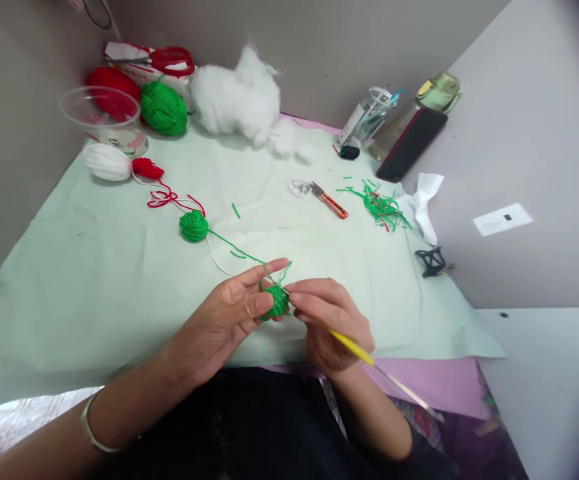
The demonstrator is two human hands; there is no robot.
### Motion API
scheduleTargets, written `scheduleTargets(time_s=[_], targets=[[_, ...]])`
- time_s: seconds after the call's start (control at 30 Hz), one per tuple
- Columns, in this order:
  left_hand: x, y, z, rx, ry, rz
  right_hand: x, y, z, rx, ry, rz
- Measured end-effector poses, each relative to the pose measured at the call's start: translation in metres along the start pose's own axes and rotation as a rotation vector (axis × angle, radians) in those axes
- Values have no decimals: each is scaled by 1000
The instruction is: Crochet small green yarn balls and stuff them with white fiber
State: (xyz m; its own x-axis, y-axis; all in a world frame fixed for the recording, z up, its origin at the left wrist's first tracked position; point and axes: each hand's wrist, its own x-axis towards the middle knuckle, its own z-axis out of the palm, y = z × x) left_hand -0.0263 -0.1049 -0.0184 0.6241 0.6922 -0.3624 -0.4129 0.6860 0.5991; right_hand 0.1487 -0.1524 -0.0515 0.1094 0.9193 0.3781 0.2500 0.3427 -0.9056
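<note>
Between the thumb and fingers of my left hand (234, 303) is a small round green crochet piece (278, 301). Green yarn runs over the raised left index finger and back to a small green yarn ball (193, 227) on the cloth. My right hand (334, 320) is closed around a crochet hook (352, 347) with a yellow grip. The hook's front end meets the crochet piece at its upper right edge; its exact tip is hard to make out. The hook's other metal end sticks out below my right hand.
Yarn snippets (382, 208), orange thread snips (330, 201) and a phone (412, 145) lie right. Behind are white stuffing (239, 97), a green yarn ball (163, 108), red-handled scissors (172, 61) and a clear tub (102, 127). White yarn (107, 162) sits left. A pale cloth (119, 267) covers the table.
</note>
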Motion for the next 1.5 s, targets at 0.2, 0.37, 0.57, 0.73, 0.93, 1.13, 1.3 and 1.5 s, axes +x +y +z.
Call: scheduleTargets(time_s=[0.2,0.37,0.57,0.73,0.93,1.13,1.3,1.5], targets=[[1,6,-1,50,91,75,12,-12,10,13,124,-204],[2,7,-1,184,168,215,13,-17,2,34,87,-203],[2,5,-2,409,229,441,14,-18,1,118,136,-123],[1,10,-7,292,120,237,16,-20,0,199,118,-45],[4,14,-12,140,-56,55,17,-18,-3,331,74,41],[4,15,-14,156,-64,17,24,-18,0,463,92,166],[4,12,-12,291,-52,158,24,-14,9,448,84,89],[5,8,-11,445,6,225,23,-13,17,102,93,-149]])
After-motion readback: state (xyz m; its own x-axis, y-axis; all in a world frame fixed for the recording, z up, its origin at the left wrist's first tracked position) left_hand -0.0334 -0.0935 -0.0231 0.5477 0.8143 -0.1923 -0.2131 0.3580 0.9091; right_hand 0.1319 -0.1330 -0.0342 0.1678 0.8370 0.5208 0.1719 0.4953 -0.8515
